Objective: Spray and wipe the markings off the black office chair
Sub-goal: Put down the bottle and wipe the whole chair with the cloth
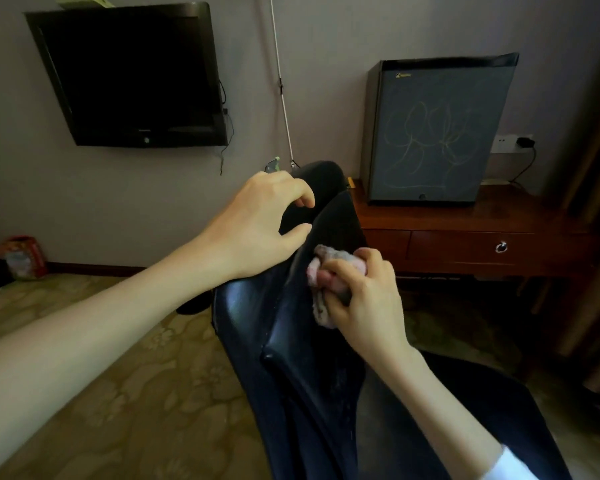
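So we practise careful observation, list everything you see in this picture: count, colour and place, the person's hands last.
black office chair: one, black, centre foreground
cloth: one, pink and grey, bunched against the chair back
television: one, black, on the wall upper left
mini fridge: one, dark grey, scribbled door, on the cabinet
wooden cabinet: one, reddish brown, against the wall, right
wall socket: one, white, right of the fridge
cord: one, white, down the wall at centre
packet: one, red, on the floor far left
carpet: one, tan patterned, covering the floor
grey-green object: one, behind the left hand, too hidden to name
left hand: one, grips the chair's top
right hand: one, holds the cloth against the chair
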Tool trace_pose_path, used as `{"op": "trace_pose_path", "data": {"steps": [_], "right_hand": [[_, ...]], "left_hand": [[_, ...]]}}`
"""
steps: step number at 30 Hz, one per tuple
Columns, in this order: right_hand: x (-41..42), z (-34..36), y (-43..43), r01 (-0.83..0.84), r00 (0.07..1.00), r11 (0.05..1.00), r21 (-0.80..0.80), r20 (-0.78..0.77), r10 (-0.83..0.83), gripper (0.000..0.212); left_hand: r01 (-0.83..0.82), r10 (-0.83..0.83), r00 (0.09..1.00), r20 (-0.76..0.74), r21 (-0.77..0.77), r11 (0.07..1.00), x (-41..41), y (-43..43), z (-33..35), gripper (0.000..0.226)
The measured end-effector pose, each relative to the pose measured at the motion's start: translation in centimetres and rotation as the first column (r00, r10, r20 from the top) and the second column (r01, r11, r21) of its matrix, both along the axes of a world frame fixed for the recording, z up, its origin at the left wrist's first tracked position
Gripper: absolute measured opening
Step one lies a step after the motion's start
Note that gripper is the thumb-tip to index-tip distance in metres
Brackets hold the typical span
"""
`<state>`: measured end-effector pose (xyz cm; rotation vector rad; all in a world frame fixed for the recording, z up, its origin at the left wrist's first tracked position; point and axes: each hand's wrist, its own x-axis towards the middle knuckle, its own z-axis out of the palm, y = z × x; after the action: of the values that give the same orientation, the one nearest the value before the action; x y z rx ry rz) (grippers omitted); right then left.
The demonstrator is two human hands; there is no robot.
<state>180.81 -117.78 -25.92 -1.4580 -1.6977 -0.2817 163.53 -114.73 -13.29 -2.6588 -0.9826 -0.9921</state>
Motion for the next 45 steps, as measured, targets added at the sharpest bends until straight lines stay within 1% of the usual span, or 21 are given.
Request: {"op": "trace_pose_path", "data": {"steps": [3,7,9,11,14,18,20,22,25,28,31,34,36,40,42,45], "right_hand": [[2.6,0.2,5.9,0.122,0.992,0.986,-0.116,-0.01,-0.124,0.042],[5.4,0.4,11.8,0.209,0.975,0.954,-0.216,-0.034,-0.221,0.046],[6.3,0.4,13.0,0.212,0.973,0.946,-0.246,-0.036,-0.227,0.047],[6.7,0.3,13.0,0.185,0.98,0.952,-0.242,-0.032,-0.198,0.048],[6.1,0.0,10.6,0.094,0.994,0.979,-0.183,-0.045,-0.104,0.045],[2.7,0.3,3.0,-0.111,0.993,0.989,-0.098,-0.053,0.107,0.039],[0.7,1.1,-1.7,-0.196,0.981,0.979,-0.063,-0.024,0.195,0.034],[-1.4,2.2,-5.9,-0.251,0.967,0.968,-0.031,0.042,0.252,0.03],[-4.2,3.2,-9.9,-0.258,0.952,0.966,-0.007,0.17,0.256,0.029],[-5.3,3.9,-10.2,-0.193,0.96,0.981,-0.012,0.206,0.191,0.033],[-5.1,4.3,-8.6,-0.137,0.971,0.99,-0.013,0.195,0.137,0.034],[-4.4,4.7,-6.5,-0.096,0.981,0.995,-0.028,0.168,0.1,0.033],[-3.4,5.5,-4.0,-0.027,0.987,0.996,-0.089,0.154,0.04,0.036],[-0.8,7.0,3.4,0.048,0.995,0.987,-0.151,0.095,-0.034,0.042],[1.1,7.2,7.9,0.091,0.994,0.974,-0.205,0.076,-0.077,0.045],[4.5,7.8,14.3,0.125,0.991,0.943,-0.308,-0.012,-0.135,0.047]], "left_hand": [[-0.004,0.005,1.0,-0.002,0.017,1.0,0.0,0.4,-0.1,0.023],[-0.019,0.019,1.0,0.005,0.011,1.0,0.2,0.8,0.1,0.024],[-0.018,0.018,1.0,-0.001,0.009,1.0,0.3,0.9,0.2,0.024],[-0.019,0.019,1.0,-0.006,0.012,1.0,0.2,1.0,0.1,0.025],[-0.019,0.019,1.0,0.009,0.019,1.0,0.2,0.8,0.1,0.024],[-0.029,0.029,1.0,-0.003,0.016,0.999,0.2,0.9,-0.1,0.025],[-0.031,0.032,0.999,-0.014,0.023,0.999,0.3,0.8,0.0,0.026],[-0.025,0.025,0.999,-0.021,0.029,0.999,0.3,0.5,0.0,0.025],[-0.012,0.011,1.0,0.01,0.006,1.0,0.2,-0.3,0.2,0.023],[-0.007,0.008,0.998,0.069,-0.011,1.0,-0.1,-0.9,0.2,0.021],[-0.01,0.012,0.991,0.13,-0.012,1.0,-0.3,-0.9,0.1,0.019],[-0.019,0.02,0.993,0.112,-0.01,1.0,-0.3,-0.5,0.0,0.021],[-0.016,0.016,0.996,0.085,-0.005,1.0,-0.1,-0.1,-0.1,0.022],[0.016,-0.016,1.0,-0.003,0.02,1.0,0.0,0.0,0.0,0.019],[0.024,-0.024,1.0,-0.01,-0.01,1.0,0.0,-0.1,0.2,0.021],[0.05,-0.051,0.999,-0.006,-0.033,0.998,0.3,0.1,0.4,0.025]]}}
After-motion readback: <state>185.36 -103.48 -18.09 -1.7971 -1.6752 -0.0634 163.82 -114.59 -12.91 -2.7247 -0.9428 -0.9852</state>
